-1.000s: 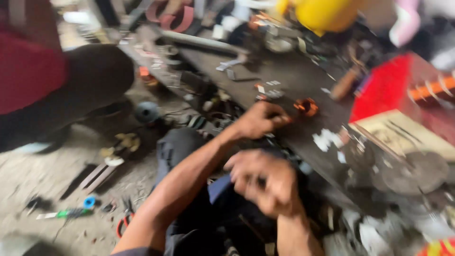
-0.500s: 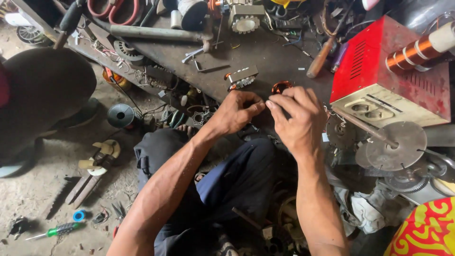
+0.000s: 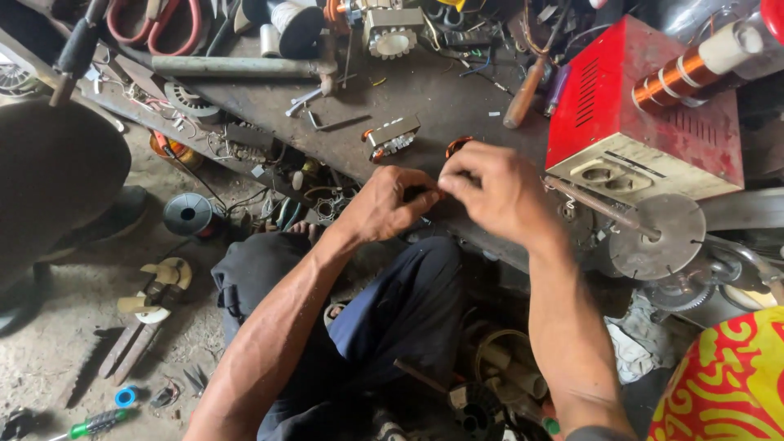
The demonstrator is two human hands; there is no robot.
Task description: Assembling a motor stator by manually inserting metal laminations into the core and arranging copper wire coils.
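Note:
My left hand (image 3: pixel 384 206) and my right hand (image 3: pixel 490 189) meet at the front edge of a dark cluttered workbench (image 3: pixel 425 98). Their fingertips pinch together around a small copper wire coil (image 3: pixel 456 147), of which only an orange-brown loop shows above my right hand. What exactly each hand grips is mostly hidden by the fingers. A small metal transformer core (image 3: pixel 392 137) lies on the bench just behind my left hand. My knees in dark trousers (image 3: pixel 392 318) are below the hands.
A red metal box (image 3: pixel 645 106) with a copper-wound spool (image 3: pixel 686 73) on top stands at the right, a round metal disc (image 3: pixel 653 237) in front of it. A wooden-handled tool (image 3: pixel 523 102), pipe (image 3: pixel 237 65), wire reel (image 3: pixel 188 214) and green screwdriver (image 3: pixel 98 423) lie around. A person's dark-clothed leg (image 3: pixel 57 180) is at the left.
My right hand rose from my lap to the bench and joined my left hand at the coil. The view shifted down and left and became sharp.

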